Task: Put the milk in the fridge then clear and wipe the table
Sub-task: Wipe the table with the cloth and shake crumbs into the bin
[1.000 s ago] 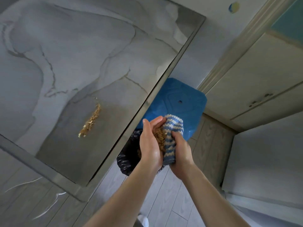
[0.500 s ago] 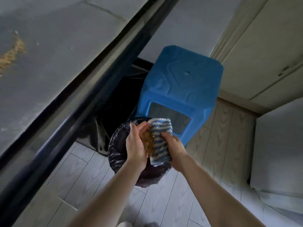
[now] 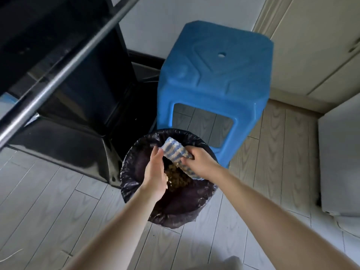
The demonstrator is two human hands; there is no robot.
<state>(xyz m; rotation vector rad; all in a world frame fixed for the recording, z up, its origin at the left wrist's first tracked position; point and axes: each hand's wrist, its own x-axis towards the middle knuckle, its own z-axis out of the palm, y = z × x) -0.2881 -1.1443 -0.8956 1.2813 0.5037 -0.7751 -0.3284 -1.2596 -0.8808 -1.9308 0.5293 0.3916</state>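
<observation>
Both hands are over a round bin lined with a black bag point(image 3: 136, 152) on the floor. My right hand point(image 3: 200, 162) grips a blue-and-white striped cloth point(image 3: 175, 151) and presses it against my left palm. My left hand point(image 3: 155, 172) is held flat and tilted, fingers together, with brown crumbs point(image 3: 176, 177) sliding off it between the two hands above the bin. The table edge point(image 3: 58, 75) crosses the upper left; its top is out of sight.
A blue plastic stool point(image 3: 216, 75) stands just behind the bin. The table's black base point(image 3: 81, 117) is left of the bin. Cream cabinet doors point(image 3: 315, 45) and a white unit point(image 3: 341, 162) are on the right. Pale wood floor point(image 3: 48, 201) surrounds the bin.
I have bent down from the table to the bin. Both hands dropped from beside the table edge into the bin's mouth, and the crumbs held against the cloth now spill from my left palm.
</observation>
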